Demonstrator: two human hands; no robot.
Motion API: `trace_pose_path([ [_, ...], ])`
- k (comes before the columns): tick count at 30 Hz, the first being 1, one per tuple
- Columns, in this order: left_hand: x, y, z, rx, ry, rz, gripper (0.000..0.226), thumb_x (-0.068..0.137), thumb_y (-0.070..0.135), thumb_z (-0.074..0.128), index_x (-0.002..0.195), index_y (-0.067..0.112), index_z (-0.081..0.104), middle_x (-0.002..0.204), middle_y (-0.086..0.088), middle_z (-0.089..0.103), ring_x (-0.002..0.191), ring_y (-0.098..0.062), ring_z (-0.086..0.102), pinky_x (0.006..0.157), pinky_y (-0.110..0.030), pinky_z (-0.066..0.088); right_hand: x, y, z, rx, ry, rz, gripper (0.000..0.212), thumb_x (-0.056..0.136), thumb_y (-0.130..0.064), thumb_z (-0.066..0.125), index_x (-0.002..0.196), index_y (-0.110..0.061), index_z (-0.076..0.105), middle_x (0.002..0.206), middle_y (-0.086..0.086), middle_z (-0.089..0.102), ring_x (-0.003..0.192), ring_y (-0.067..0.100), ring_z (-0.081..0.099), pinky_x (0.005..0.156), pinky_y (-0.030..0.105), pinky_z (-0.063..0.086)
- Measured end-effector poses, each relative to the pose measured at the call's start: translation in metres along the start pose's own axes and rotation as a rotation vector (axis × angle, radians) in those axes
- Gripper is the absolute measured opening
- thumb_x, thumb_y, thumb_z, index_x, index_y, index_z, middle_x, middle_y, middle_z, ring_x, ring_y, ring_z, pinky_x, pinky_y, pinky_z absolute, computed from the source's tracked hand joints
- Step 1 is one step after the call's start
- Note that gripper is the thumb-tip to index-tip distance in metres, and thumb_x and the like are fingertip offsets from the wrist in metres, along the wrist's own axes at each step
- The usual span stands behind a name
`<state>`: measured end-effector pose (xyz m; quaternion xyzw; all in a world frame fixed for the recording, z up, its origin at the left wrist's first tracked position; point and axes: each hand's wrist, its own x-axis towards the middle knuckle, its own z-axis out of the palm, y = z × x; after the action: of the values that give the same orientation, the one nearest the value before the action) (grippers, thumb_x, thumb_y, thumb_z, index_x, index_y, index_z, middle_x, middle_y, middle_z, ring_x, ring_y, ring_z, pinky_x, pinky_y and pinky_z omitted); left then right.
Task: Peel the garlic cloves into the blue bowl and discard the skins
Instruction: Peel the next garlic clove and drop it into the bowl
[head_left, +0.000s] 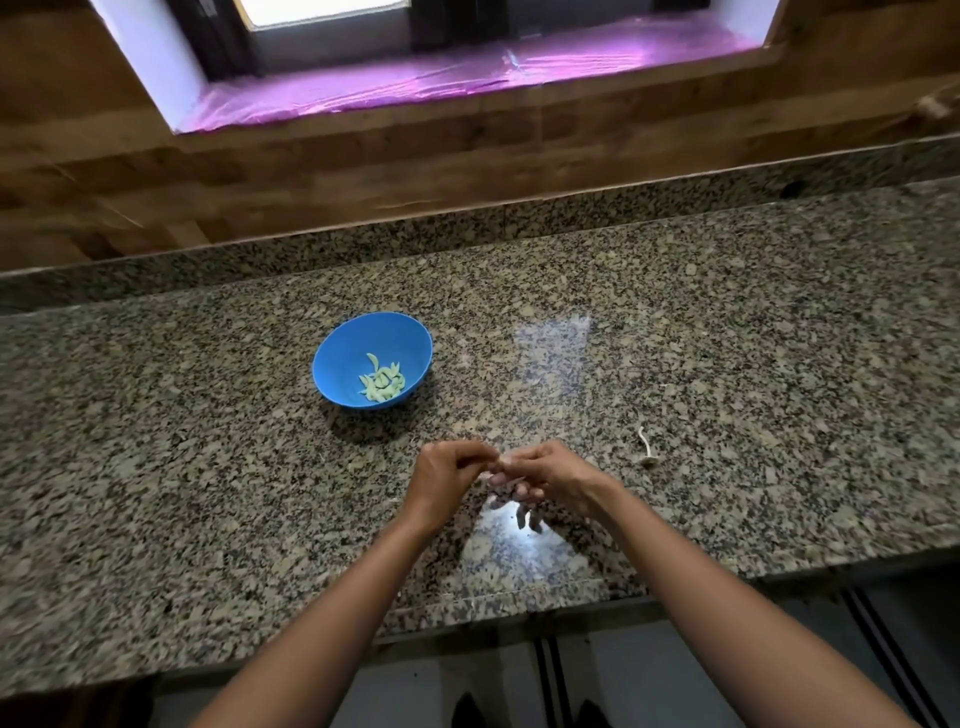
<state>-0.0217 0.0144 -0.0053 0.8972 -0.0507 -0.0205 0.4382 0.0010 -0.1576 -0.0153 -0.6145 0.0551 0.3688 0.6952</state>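
The blue bowl (332, 364) on the surface (727, 338) holds a heap of peeled cloves (383, 387), while nearby the left hand (441, 478) and right hand (553, 475), fingers curled, pinch one more pale clove (485, 474) between them, so peeling seems far along.

The left grip (447, 478) and right grip (550, 475) pinch something between them that curled fingers almost wholly hide; only a pale bit (487, 475) shows, too small to name. The pale scrap (647, 448) on the surface (208, 415) is likewise too small to identify. Both forearms run off the bottom edge, and the window (322, 10) off the top.
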Motion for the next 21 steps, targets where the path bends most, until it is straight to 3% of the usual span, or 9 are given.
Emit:
trace_pose_path([
  [3,0.000,-0.003,-0.006,0.105,-0.016,0.198,0.016,0.085,0.011,0.066,0.099,0.013,0.073,0.084,0.002,0.073,0.066,-0.003,0.067,0.063,-0.010,0.053,0.003,-0.005,-0.004,-0.009,-0.045,0.032,0.024,0.084,-0.016,0.061,0.099,0.001,0.067,0.088,0.015,0.071,0.047,0.011,0.051,0.041,0.015,0.039],
  [5,0.002,-0.003,-0.009,0.131,-0.038,0.219,0.018,0.088,0.012,0.063,0.104,0.012,0.071,0.084,0.000,0.073,0.058,0.000,0.063,0.059,-0.010,0.051,0.004,-0.008,-0.003,-0.062,-0.052,-0.005,0.019,0.086,-0.014,0.060,0.096,0.000,0.068,0.084,0.013,0.071,0.042,0.009,0.050,0.037,0.014,0.037],
  [8,0.010,-0.010,-0.016,0.192,-0.063,0.224,0.016,0.091,0.013,0.059,0.101,0.011,0.070,0.079,-0.001,0.070,0.056,-0.004,0.060,0.056,-0.014,0.050,0.001,-0.012,0.003,-0.319,0.019,-0.148,0.016,0.087,-0.017,0.061,0.088,-0.004,0.070,0.071,0.009,0.067,0.042,0.008,0.047,0.038,0.015,0.034],
  [11,0.015,-0.011,-0.021,0.311,-0.167,0.378,0.020,0.092,0.018,0.055,0.097,0.006,0.070,0.081,-0.003,0.069,0.061,-0.010,0.060,0.062,-0.015,0.050,-0.004,-0.013,0.011,-0.669,0.116,-0.221,0.018,0.090,-0.021,0.058,0.088,-0.007,0.069,0.063,0.000,0.060,0.043,0.003,0.044,0.041,0.015,0.034],
  [14,0.016,-0.013,-0.021,0.362,-0.192,0.427,0.031,0.093,0.025,0.047,0.096,0.003,0.069,0.076,-0.005,0.066,0.058,-0.012,0.056,0.060,-0.016,0.044,-0.005,-0.009,0.016,-0.720,0.185,-0.329,0.019,0.090,-0.018,0.056,0.095,-0.005,0.069,0.064,-0.003,0.060,0.044,0.003,0.045,0.042,0.012,0.037],
  [16,0.015,-0.009,-0.019,0.338,-0.171,0.336,0.024,0.094,0.019,0.050,0.090,0.004,0.068,0.069,-0.003,0.062,0.052,-0.007,0.050,0.054,-0.014,0.040,-0.003,-0.004,0.016,-0.783,0.278,-0.469,0.019,0.090,-0.015,0.057,0.097,-0.003,0.070,0.074,0.008,0.067,0.049,0.007,0.051,0.045,0.013,0.043],
  [18,0.013,-0.004,-0.016,0.170,-0.203,0.123,0.019,0.094,0.015,0.054,0.082,0.008,0.067,0.061,-0.001,0.057,0.045,-0.004,0.043,0.046,-0.013,0.036,0.001,0.002,0.014,-0.888,0.358,-0.645,0.019,0.090,-0.011,0.055,0.098,-0.003,0.070,0.082,0.012,0.071,0.058,0.012,0.063,0.059,0.016,0.053],
  [21,0.016,0.004,-0.024,-0.511,-0.385,-0.396,0.017,0.092,0.013,0.055,0.082,0.003,0.064,0.061,-0.001,0.055,0.050,-0.008,0.044,0.045,-0.014,0.037,0.005,0.004,0.007,-1.073,0.381,-0.994,0.031,0.094,-0.022,0.046,0.090,-0.005,0.072,0.071,0.008,0.071,0.055,0.014,0.066,0.056,0.020,0.055],
])
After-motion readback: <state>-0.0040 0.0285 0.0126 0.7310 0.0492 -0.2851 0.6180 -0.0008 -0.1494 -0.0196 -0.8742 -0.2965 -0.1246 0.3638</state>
